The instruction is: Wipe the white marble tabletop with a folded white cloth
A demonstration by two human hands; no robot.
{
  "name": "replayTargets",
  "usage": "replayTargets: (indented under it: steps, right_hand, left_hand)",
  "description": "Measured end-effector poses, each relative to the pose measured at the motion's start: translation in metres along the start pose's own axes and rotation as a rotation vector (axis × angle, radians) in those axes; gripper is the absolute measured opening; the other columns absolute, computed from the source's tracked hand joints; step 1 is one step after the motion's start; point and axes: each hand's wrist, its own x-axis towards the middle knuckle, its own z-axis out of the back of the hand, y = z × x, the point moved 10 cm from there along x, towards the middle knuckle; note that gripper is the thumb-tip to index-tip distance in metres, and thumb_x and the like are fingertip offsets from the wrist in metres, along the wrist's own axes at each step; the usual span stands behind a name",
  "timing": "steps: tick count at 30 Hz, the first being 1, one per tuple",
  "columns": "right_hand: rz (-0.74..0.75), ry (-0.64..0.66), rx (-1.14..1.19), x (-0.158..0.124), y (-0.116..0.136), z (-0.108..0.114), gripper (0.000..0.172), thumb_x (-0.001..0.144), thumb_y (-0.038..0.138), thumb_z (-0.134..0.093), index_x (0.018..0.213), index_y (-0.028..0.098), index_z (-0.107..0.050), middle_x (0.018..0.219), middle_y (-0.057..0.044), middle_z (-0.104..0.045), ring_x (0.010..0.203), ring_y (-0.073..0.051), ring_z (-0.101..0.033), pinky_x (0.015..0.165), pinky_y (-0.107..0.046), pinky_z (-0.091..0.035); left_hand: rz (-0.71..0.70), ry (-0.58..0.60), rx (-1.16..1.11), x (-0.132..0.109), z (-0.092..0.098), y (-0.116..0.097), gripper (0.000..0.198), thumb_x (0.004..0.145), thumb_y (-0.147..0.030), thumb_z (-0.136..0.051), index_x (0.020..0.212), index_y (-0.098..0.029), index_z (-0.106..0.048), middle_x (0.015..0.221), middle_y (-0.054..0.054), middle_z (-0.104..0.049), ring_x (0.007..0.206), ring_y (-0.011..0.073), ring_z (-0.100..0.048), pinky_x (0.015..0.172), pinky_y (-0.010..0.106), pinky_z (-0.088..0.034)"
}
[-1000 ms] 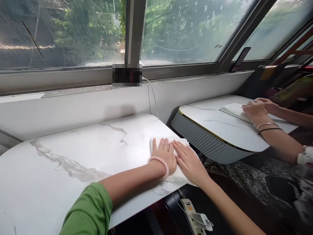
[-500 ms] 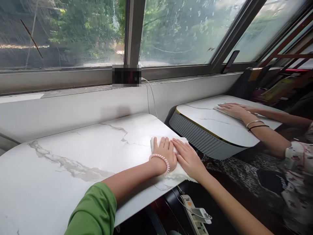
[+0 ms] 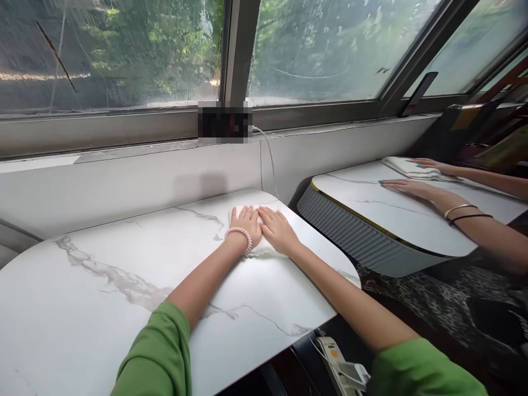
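A white cloth (image 3: 266, 250) lies on the white marble-patterned tabletop (image 3: 119, 231), toward its back right. My left hand (image 3: 246, 223), with a pink coiled band at the wrist, presses flat on the left part of the cloth, fingers stretched forward. Beside it, my right hand (image 3: 278, 228) rests flat on the cloth's right part, its fingers angled up and to the left. The two hands touch or nearly touch at the index fingers. Much of the cloth is hidden under them.
At right, another person's hands (image 3: 412, 190) rest at a second marbled table (image 3: 350, 201), near a folded white cloth (image 3: 406, 166). A power strip (image 3: 336, 360) with a charger sits below my table's front edge. A blurred-out device (image 3: 225, 122) with a cable stands on the windowsill.
My two hands and the cloth have moved left and back from the table's right edge. The other person's hands have come apart, one now off their cloth.
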Motion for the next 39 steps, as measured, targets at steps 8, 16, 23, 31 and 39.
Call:
replayTargets:
  steps: [8, 16, 23, 31, 39]
  right_hand:
    - [0.057, 0.070, 0.068, 0.077, 0.031, -0.022, 0.053, 0.088, 0.021, -0.027, 0.139, 0.010, -0.038, 0.147, -0.008, -0.036, 0.136, -0.020, -0.029, 0.112, -0.041, -0.020]
    - [0.131, 0.065, 0.112, 0.079, 0.039, -0.025, 0.053, 0.089, 0.020, -0.026, 0.140, 0.009, -0.036, 0.148, -0.010, -0.033, 0.138, -0.020, -0.026, 0.112, -0.042, -0.019]
    - [0.189, 0.058, 0.064, 0.045, 0.055, -0.021, 0.052, 0.091, 0.021, -0.023, 0.140, 0.009, -0.036, 0.148, -0.011, -0.032, 0.138, -0.021, -0.025, 0.112, -0.042, -0.021]
    - [0.130, 0.048, -0.007, -0.033, 0.068, -0.001, 0.053, 0.093, 0.024, -0.022, 0.142, 0.007, -0.034, 0.148, -0.012, -0.032, 0.138, -0.022, -0.025, 0.111, -0.047, -0.025]
    - [0.218, -0.077, 0.026, -0.142, 0.104, 0.033, 0.055, 0.096, 0.025, -0.022, 0.149, 0.014, -0.013, 0.150, -0.011, -0.029, 0.139, -0.024, -0.022, 0.110, -0.052, -0.028]
  left_hand:
    - [0.160, -0.079, -0.017, 0.026, 0.016, 0.077, 0.050, 0.092, -0.026, -0.025, 0.140, -0.013, -0.035, 0.149, 0.008, -0.033, 0.137, 0.0191, -0.025, 0.115, 0.045, -0.008]
    - [0.189, -0.081, -0.002, 0.020, 0.015, 0.085, 0.051, 0.093, -0.029, -0.024, 0.141, -0.014, -0.034, 0.150, 0.009, -0.030, 0.139, 0.0201, -0.022, 0.114, 0.048, -0.006]
    - [0.211, -0.055, -0.002, -0.013, 0.013, 0.072, 0.053, 0.094, -0.030, -0.023, 0.142, -0.011, -0.033, 0.152, 0.009, -0.025, 0.141, 0.0210, -0.017, 0.114, 0.049, -0.002]
    - [0.082, -0.016, -0.004, -0.073, 0.014, 0.022, 0.053, 0.095, -0.030, -0.022, 0.143, -0.009, -0.031, 0.152, 0.011, -0.023, 0.140, 0.0220, -0.017, 0.114, 0.052, -0.005]
    - [-0.009, 0.031, -0.048, -0.165, 0.018, -0.035, 0.056, 0.096, -0.033, -0.018, 0.144, -0.006, -0.029, 0.151, 0.014, -0.021, 0.141, 0.0259, -0.013, 0.113, 0.056, -0.006]
